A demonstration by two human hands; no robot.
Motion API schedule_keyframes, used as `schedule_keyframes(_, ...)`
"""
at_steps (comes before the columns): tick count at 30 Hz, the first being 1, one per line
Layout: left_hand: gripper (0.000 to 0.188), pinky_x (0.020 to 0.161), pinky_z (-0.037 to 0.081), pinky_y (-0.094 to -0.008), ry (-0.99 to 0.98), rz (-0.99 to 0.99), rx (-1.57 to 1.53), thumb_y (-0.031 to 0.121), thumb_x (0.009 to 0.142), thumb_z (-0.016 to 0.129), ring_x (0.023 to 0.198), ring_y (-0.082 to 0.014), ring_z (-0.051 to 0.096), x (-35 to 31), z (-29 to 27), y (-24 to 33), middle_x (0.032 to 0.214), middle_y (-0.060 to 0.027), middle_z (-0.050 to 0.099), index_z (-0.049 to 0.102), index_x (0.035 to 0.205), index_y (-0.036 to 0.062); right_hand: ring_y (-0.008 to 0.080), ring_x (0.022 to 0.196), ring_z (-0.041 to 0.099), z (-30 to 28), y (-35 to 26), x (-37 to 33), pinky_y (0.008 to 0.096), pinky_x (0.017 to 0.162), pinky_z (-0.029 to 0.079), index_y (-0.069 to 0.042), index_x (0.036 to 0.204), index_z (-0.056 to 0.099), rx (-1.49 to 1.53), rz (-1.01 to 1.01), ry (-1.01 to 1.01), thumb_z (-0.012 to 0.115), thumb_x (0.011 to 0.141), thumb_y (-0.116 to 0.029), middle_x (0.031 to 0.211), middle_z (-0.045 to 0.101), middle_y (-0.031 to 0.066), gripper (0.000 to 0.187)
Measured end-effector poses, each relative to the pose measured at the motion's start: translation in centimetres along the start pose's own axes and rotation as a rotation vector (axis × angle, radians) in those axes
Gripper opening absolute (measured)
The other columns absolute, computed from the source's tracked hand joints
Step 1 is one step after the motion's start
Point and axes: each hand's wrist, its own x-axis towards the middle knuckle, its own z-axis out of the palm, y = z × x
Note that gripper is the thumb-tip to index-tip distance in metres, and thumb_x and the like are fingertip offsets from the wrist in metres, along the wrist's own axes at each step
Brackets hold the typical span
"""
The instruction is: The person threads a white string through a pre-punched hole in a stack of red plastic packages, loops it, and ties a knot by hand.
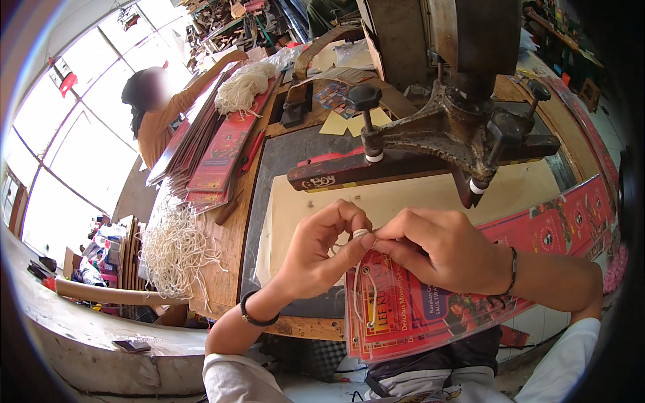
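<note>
My left hand (321, 250) and my right hand (443, 252) meet above the near edge of the worktable, thumbs and fingertips pinched together. Between them is a white cord (361, 233), looped around a left fingertip. The cord's lower part hangs along the corner of red printed plastic banners (430, 319), which have metal eyelets at that end. The banners lie stacked under my hands, reaching from my lap toward the right across the table edge. Whether the cord is knotted is hidden by my fingers.
A heavy press (450, 127) with black knobs stands over a pale board (403, 198). To the left lie more stacked red banners (218, 158), a bundle of white cords (245, 87) and a loose cord heap (178, 248). Beyond them, another person (158, 127) reaches over the table.
</note>
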Motion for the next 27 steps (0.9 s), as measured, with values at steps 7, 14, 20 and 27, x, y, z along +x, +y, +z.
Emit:
schedule_keyframes(7, 0.01, 0.071, 0.043, -0.0228, 0.012, -0.065, -0.094, 0.005, 0.094, 0.062, 0.081, -0.0064, 0.052, 0.02, 0.15, 0.32, 0.089, -0.0019, 0.058, 0.054, 0.095, 0.0012, 0.0281, 0.072, 0.062, 0.0, -0.05, 0.07, 0.0376, 0.062, 0.051, -0.002, 0.093, 0.059, -0.049, -0.039, 0.048, 0.068, 0.088, -0.008, 0.082, 0.061, 0.0096, 0.012)
schedule_keyframes(14, 0.011, 0.073, 0.043, -0.0231, 0.023, -0.138, -0.094, 0.006, 0.093, 0.062, 0.084, -0.0072, 0.054, -0.1, 0.07, 0.43, 0.093, -0.0038, 0.06, 0.052, 0.097, 0.0018, 0.0273, 0.073, 0.06, -0.22, 0.0, 0.12, 0.0381, 0.064, 0.05, -0.003, 0.092, 0.058, -0.062, -0.038, 0.041, 0.068, 0.088, -0.01, 0.081, 0.06, 0.0091, 0.013)
schedule_keyframes(20, 0.013, 0.065, 0.039, -0.0206, -0.003, -0.133, -0.115, 0.011, 0.097, 0.06, 0.077, -0.0035, 0.048, -0.06, 0.35, 0.48, 0.089, 0.0001, 0.055, 0.052, 0.099, 0.0014, 0.0262, 0.07, 0.061, -0.22, 0.11, 0.11, 0.0362, 0.062, 0.05, -0.003, 0.093, 0.059, 0.05, 0.018, 0.031, 0.07, 0.088, -0.013, 0.08, 0.061, 0.0099, 0.016)
schedule_keyframes(27, 0.012, 0.072, 0.041, -0.0202, -0.006, -0.13, -0.183, 0.009, 0.097, 0.059, 0.084, -0.0039, 0.05, -0.09, 0.14, 0.86, 0.092, -0.0008, 0.056, 0.052, 0.101, 0.001, 0.0232, 0.066, 0.063, -0.37, 0.54, 0.09, 0.0334, 0.059, 0.05, -0.003, 0.1, 0.062, 0.141, 0.027, 0.015, 0.073, 0.085, -0.013, 0.082, 0.063, 0.0113, 0.021)
